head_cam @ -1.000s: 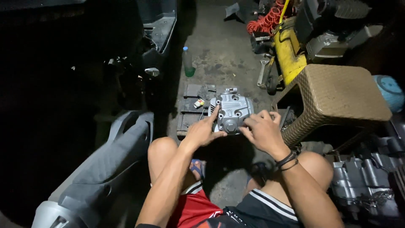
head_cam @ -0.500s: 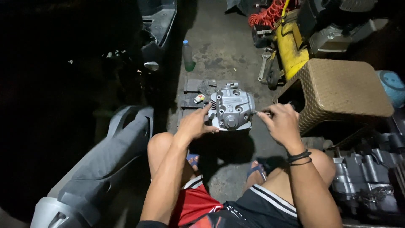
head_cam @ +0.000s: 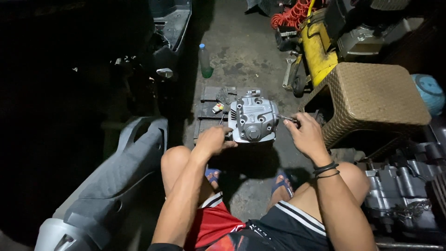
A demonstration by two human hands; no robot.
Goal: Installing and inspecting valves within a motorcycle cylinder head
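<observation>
A grey metal engine cylinder head (head_cam: 253, 120) sits in front of my knees on a dark low board (head_cam: 206, 116). My left hand (head_cam: 214, 139) grips its lower left edge. My right hand (head_cam: 305, 134) is just off the part's right side, fingers pinched on a small thin metal piece (head_cam: 287, 119) that points toward the part. A black band circles my right wrist.
A woven brown stool (head_cam: 371, 95) stands at the right, a yellow machine (head_cam: 319, 46) with an orange coiled hose behind it. A green bottle (head_cam: 205, 61) stands on the concrete floor. Grey scooter bodywork (head_cam: 111, 181) lies at my left, engine parts (head_cam: 399, 190) at the right.
My right hand has come off the cylinder head and moved to its right side, now pinching a small metal piece. My left hand has slid to the part's lower left edge.
</observation>
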